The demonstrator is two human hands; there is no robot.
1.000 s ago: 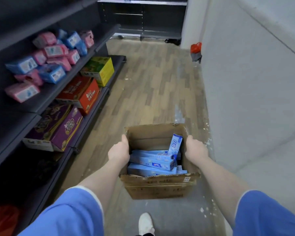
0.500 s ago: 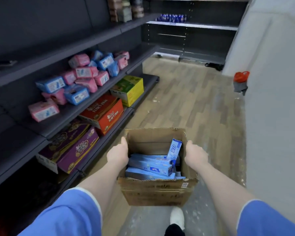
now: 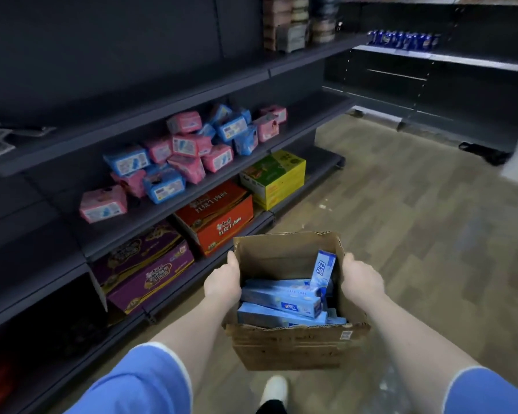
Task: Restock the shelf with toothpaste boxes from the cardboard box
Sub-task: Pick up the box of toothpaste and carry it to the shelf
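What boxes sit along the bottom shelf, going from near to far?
Purple box → orange box → yellow-green box.

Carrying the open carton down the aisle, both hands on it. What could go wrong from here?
1. One toothpaste box stands on end, leaning on the cardboard box wall; a jolt may tip it out.
2. The left hand and right hand grip only the thin side walls, which might buckle.
3. The carton hides the floor ahead, so tripping is possible.
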